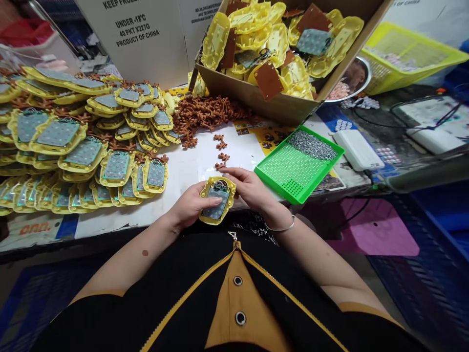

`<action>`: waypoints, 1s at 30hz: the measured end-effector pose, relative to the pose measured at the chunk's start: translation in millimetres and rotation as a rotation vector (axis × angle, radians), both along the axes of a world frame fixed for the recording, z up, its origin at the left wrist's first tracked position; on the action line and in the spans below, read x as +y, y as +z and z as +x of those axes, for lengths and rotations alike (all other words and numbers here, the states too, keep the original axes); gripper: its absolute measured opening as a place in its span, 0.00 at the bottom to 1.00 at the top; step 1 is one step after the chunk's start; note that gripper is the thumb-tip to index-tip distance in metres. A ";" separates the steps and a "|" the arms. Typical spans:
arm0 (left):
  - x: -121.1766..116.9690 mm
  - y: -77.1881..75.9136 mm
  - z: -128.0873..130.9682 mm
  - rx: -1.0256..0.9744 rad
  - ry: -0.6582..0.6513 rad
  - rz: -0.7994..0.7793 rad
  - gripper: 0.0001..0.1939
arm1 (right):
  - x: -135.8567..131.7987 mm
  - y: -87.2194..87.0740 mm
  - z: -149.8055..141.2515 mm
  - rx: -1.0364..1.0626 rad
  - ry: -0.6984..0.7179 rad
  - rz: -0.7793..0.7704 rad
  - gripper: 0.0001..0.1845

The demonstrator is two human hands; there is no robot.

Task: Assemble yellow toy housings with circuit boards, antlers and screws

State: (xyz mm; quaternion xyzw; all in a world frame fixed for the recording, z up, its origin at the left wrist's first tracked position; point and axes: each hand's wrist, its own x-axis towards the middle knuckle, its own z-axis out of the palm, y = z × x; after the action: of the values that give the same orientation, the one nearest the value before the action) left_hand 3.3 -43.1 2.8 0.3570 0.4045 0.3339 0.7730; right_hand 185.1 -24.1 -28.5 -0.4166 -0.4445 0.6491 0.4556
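My left hand point(190, 203) is closed on a yellow plastic shell point(204, 215), its thumb lying across the grey-green circuit board point(214, 211) set inside. Thin wires show at the shell's top end. My right hand point(249, 186) is closed at the shell's upper right edge; its fingertips are partly hidden behind the shell. Just past those fingers, a small brown branched plastic piece point(222, 159) rests on the white tabletop, and another brown piece point(220, 142) lies farther back.
Stacked yellow shells with boards point(58, 134) fill the left side. A heap of brown pieces point(208, 115) lies before a cardboard box point(256, 98) of yellow shells. At right are a green tray point(278, 171) with small metal parts and a yellow basket point(410, 58).
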 end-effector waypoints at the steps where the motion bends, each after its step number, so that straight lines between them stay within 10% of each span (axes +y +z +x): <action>1: -0.5 0.8 1.3 0.013 0.043 0.008 0.23 | -1.4 -0.8 1.3 0.041 -0.013 -0.019 0.24; 6: -2.1 5.1 6.4 0.080 0.142 0.036 0.24 | -4.4 -9.0 6.9 0.147 0.020 -0.073 0.25; 11: -2.2 7.4 9.1 0.090 0.115 0.003 0.23 | -0.3 -3.1 18.3 0.122 -0.301 0.106 0.21; 30: 2.7 3.4 6.2 0.108 0.000 -0.066 0.23 | -5.7 3.2 18.4 -0.079 -0.158 0.284 0.15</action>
State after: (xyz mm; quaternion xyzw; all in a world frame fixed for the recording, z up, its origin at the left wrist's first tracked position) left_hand 9.5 -40.4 6.2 0.3489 0.4563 0.3005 0.7614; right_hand 203.5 -29.8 -25.3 -0.4067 -0.5153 0.5250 0.5418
